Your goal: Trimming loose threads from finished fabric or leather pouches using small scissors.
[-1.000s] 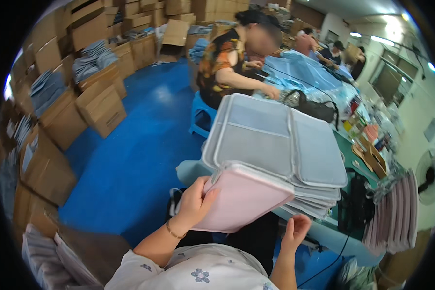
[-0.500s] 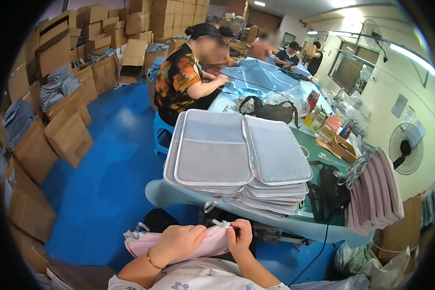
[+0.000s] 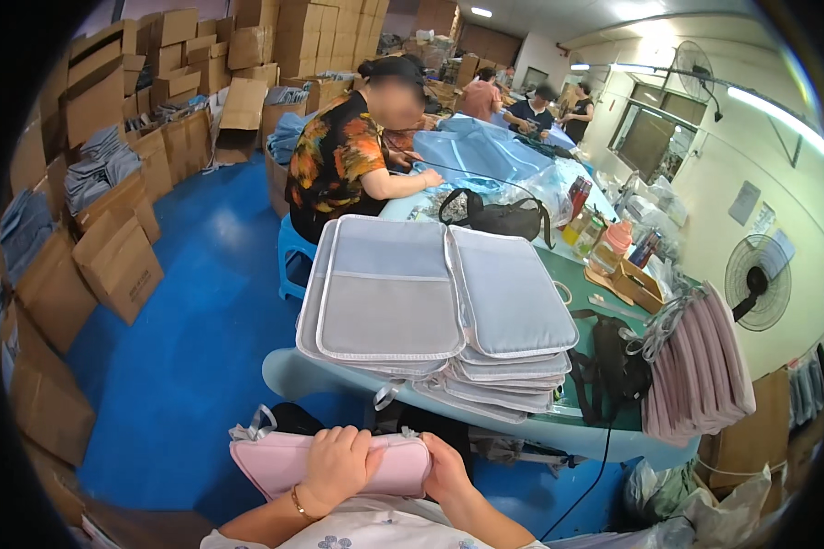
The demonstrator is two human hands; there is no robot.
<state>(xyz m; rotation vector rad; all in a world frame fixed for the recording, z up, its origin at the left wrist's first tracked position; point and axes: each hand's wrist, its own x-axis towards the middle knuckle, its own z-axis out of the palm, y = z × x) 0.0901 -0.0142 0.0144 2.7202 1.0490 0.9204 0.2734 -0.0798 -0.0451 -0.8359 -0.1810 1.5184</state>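
Low in the picture, a pink fabric pouch (image 3: 270, 465) with silvery edging lies across my lap, a loose silvery ribbon loop (image 3: 264, 421) at its far left corner. My left hand (image 3: 339, 464) lies over its middle, fingers curled on the upper edge. At the pouch's right end my right hand (image 3: 441, 465) grips the corner, thumb toward the edge. A small pale piece (image 3: 407, 431) shows on the top edge between the hands; its kind is unclear. Just beyond, grey padded fabric cases (image 3: 389, 316) with white edging lie stacked on the table.
Pink padded panels (image 3: 700, 375) stand at the table's right end beside a black strapped bag (image 3: 611, 357). A dark cable (image 3: 602, 476) hangs off the edge. Across the table, a person (image 3: 348, 146) sits on a blue stool (image 3: 295, 259). Cardboard boxes (image 3: 117, 265) line the left side.
My right hand has moved down the pouch's right end, and the light strip it pinched no longer stands up. My left hand's fingers lie flatter over the top. The view has shifted slightly.
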